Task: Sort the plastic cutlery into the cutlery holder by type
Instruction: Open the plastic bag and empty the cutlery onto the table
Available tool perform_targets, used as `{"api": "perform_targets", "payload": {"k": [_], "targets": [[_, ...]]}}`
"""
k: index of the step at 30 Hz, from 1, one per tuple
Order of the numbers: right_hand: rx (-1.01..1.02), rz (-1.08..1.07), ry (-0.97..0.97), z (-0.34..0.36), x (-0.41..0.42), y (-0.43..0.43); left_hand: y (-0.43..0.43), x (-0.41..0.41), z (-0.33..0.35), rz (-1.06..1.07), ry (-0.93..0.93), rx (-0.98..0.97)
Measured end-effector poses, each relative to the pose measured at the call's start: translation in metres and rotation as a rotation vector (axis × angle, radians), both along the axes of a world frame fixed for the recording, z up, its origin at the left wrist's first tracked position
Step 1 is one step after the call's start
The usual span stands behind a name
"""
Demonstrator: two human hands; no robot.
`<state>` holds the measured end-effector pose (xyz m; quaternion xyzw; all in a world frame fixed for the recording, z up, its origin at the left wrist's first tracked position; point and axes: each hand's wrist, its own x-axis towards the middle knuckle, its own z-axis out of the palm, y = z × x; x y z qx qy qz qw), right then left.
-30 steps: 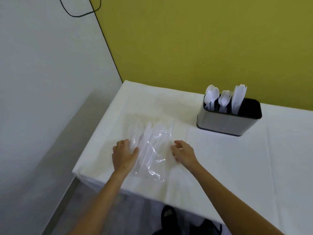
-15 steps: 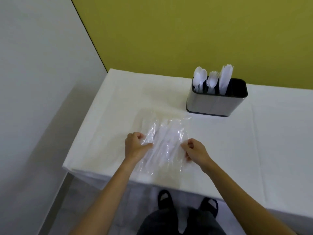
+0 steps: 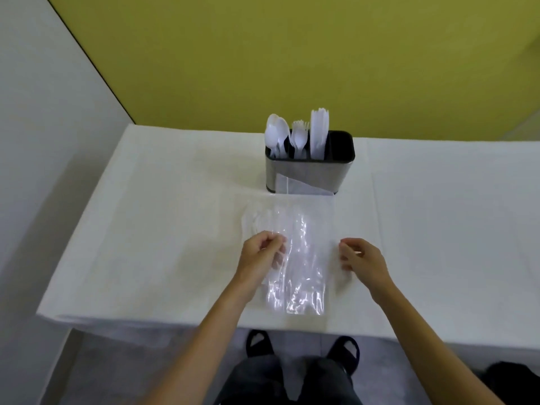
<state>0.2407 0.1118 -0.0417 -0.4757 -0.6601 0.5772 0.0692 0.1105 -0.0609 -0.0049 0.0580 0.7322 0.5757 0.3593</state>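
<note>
**Pinched at both edges: clear plastic bag (image 3: 295,258) over the tabletop (image 3: 163,229)**

Across the back, a yellow-green wall (image 3: 292,54), meeting a pale grey wall (image 3: 43,112) on the left. Below, the tabletop under a white cloth, spanning the view from side to side.

Near the front edge, the clear plastic bag, glossy and creased. Hangs stretched between both hands, with its far end reaching in front of the lower face of the cutlery holder (image 3: 327,171). Inside, white plastic cutlery (image 3: 260,226), faint through the film toward the upper left; types not told apart.

Straight beyond the bag, toward the far edge, the cutlery holder: brushed metal, dark rim, upright.

At the bag's left edge, the left hand (image 3: 257,264): fingers curled in narrow, pinching the film against the thumb. At the right edge, the right hand (image 3: 365,264): fingers likewise curled close, pinching the film there. Bare forearms reaching in from the bottom.

Beneath the tabletop's front edge, two black sandals (image 3: 258,343) on a grey floor.

In the holder, three upright white groups, side by side from the left: spoons (image 3: 276,133), forks (image 3: 299,135), knives (image 3: 319,133), each in its own compartment.
</note>
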Motion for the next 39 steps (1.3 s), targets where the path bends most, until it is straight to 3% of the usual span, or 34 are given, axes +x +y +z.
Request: {"api": "perform_targets", "payload": {"k": [7,14,21,28,36,39], "targets": [[0.003,0.119,0.136,0.061,0.006,0.03,0.049,0.032,0.023,-0.178,-0.051,0.099],[0.144,0.333,-0.023,0.083,0.009,0.067,0.098,0.076,0.019,-0.285,0.079,0.035],[-0.065,0.343,0.025,0.084,0.036,0.099,0.116,0.093,0.012,-0.161,0.043,0.091],[-0.046,0.369,-0.203,0.063,0.048,0.095,0.132,0.107,0.012,-0.113,0.128,0.072],[0.018,0.203,-0.3,0.036,0.079,0.121,0.125,0.083,0.013,0.318,0.282,0.004],[0.022,0.141,-0.325,0.022,0.083,0.122,0.124,0.082,0.019,0.356,0.353,0.037]]}}
